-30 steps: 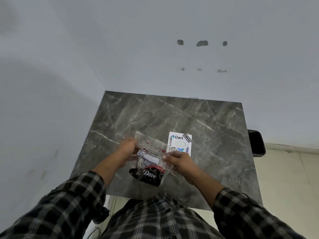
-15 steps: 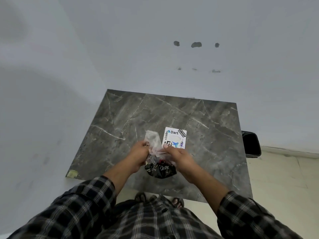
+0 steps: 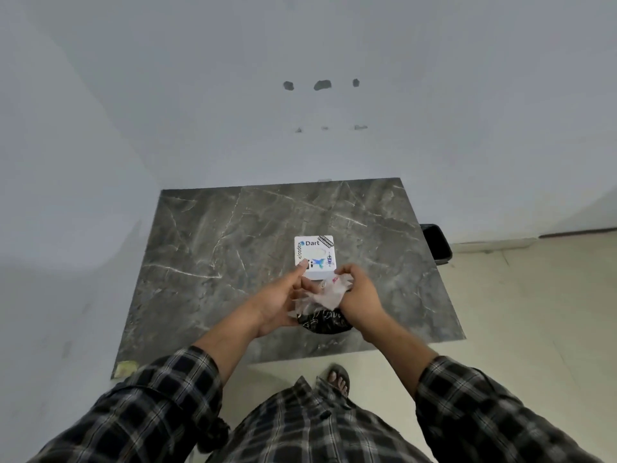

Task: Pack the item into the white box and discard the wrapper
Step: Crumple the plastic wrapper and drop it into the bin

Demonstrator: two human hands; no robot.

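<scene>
A white box (image 3: 314, 256) with stickers lies shut on the grey marble table (image 3: 233, 248), just beyond my hands. Between my hands is a clear plastic wrapper (image 3: 322, 294), crumpled, with a black Dove item (image 3: 324, 323) still in its lower end. My right hand (image 3: 359, 297) grips the bunched top of the wrapper. My left hand (image 3: 283, 300) holds the wrapper's left side, thumb up near the box's front edge. The whole bundle hovers over the table near its front edge.
A black bin (image 3: 435, 243) stands on the floor past the table's right edge. Pale walls close in on the left and behind. A yellowish scrap (image 3: 125, 368) sits at the table's front left corner. My sandalled foot (image 3: 339, 380) is below the table edge.
The flat wrapper has been bunched up between my hands. My view has drawn back and shifted, and the hands now sit nearer the box's front edge.
</scene>
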